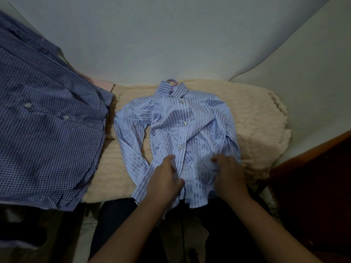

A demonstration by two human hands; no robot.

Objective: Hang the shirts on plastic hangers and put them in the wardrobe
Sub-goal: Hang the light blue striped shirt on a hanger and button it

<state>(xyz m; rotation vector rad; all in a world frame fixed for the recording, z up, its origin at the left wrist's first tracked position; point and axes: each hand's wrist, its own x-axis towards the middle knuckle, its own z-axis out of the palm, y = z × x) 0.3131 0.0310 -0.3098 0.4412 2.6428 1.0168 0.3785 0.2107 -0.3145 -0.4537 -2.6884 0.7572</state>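
Observation:
A light blue shirt with white stripes (176, 130) lies flat, front up, on a cream fluffy blanket (254, 118). The purple hook of a plastic hanger (171, 82) sticks out of its collar; the rest of the hanger is hidden inside the shirt. Three upper buttons look fastened. My left hand (165, 177) pinches the button placket near the shirt's lower front. My right hand (228, 173) grips the fabric just right of the placket, fingers curled into it.
A dark blue checked shirt (47, 120) hangs large at the left, close to the camera. A pale wall stands behind the blanket. Dark wooden furniture (313, 177) fills the lower right. A pink cloth (103, 84) peeks out behind the checked shirt.

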